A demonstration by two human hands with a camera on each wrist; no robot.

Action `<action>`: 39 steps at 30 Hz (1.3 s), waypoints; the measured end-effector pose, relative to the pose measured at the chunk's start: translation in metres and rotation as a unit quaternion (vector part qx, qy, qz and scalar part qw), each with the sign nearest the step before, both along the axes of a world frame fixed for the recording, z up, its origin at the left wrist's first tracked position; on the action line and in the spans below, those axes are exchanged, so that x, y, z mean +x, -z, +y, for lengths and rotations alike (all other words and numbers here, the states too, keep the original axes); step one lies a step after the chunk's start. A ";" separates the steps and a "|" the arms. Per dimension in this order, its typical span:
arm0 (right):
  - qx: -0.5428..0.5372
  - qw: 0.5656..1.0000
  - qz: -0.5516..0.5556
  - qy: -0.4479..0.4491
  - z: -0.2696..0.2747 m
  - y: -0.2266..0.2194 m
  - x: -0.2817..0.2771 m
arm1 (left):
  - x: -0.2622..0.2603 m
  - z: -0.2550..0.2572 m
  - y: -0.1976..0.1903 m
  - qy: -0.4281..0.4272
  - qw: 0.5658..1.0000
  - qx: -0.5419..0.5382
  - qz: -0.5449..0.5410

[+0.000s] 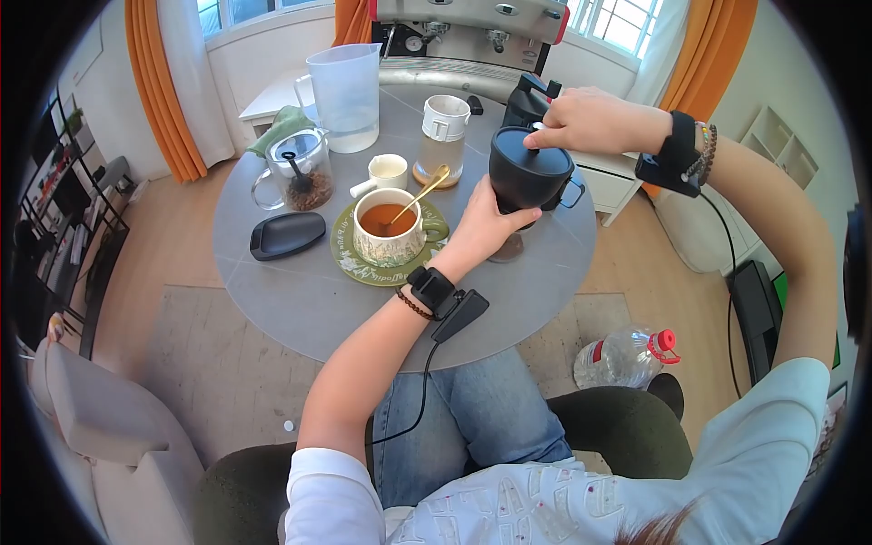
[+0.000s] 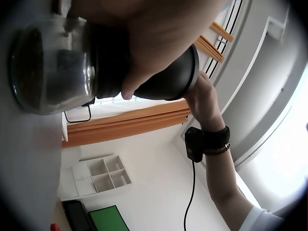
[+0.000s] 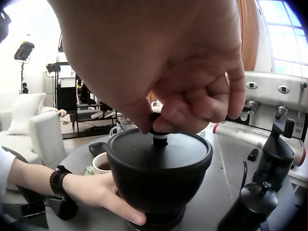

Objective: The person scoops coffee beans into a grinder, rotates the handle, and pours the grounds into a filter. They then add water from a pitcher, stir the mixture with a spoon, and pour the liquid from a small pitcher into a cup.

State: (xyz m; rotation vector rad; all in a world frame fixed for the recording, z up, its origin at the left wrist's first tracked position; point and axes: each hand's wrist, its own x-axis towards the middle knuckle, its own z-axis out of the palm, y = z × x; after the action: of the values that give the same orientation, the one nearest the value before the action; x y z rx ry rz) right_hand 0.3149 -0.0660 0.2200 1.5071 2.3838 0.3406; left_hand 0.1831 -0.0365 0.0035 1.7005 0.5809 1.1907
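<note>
A black coffee grinder [image 1: 536, 168] with a bowl-shaped top stands at the right part of the round table. My left hand [image 1: 484, 227] grips it from the side, thumb across the narrow part below the bowl. Its clear glass base [image 2: 53, 72] shows in the left wrist view, with something dark inside. From above, my right hand [image 1: 595, 123] pinches the small knob at the middle of the flat black lid [image 3: 139, 151]. In the right wrist view the lid sits level on the bowl, and the fingertips partly hide the knob.
Left of the grinder, a patterned cup [image 1: 386, 250] of tea with a gold spoon [image 1: 427, 186] stands on a green saucer [image 1: 350, 259]. Behind are a small creamer [image 1: 389, 171], a glass teapot [image 1: 312, 163], a water pitcher [image 1: 345, 100] and another black grinder [image 3: 274, 159]. A black tray [image 1: 286, 236] lies left.
</note>
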 end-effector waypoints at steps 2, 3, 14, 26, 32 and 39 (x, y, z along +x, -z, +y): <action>0.018 0.999 0.024 0.039 -0.006 0.004 -0.008 | 0.003 -0.001 0.002 -0.029 0.999 0.012 0.003; 0.032 0.998 0.033 0.049 -0.007 0.007 -0.011 | 0.005 -0.003 0.003 -0.044 0.999 0.018 0.004; -0.048 0.998 0.026 0.033 -0.011 -0.007 -0.011 | -0.007 0.001 0.000 0.029 0.999 0.028 -0.015; 0.006 0.970 -0.048 -0.240 -0.001 -0.017 0.010 | -0.018 -0.003 -0.014 0.084 0.996 0.010 0.020; 0.074 0.926 -0.118 -0.350 0.004 -0.015 0.015 | -0.019 -0.003 -0.014 0.089 0.996 0.000 0.017; 0.115 0.892 -0.143 -0.412 0.013 -0.009 0.017 | -0.025 -0.005 -0.023 0.109 0.993 -0.037 0.033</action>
State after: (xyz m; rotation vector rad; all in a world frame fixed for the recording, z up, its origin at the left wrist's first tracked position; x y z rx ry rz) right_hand 0.3316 -0.0527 0.2295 0.3638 2.6567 0.9740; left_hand 0.1583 -0.0414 0.0267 1.6982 0.4602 0.9502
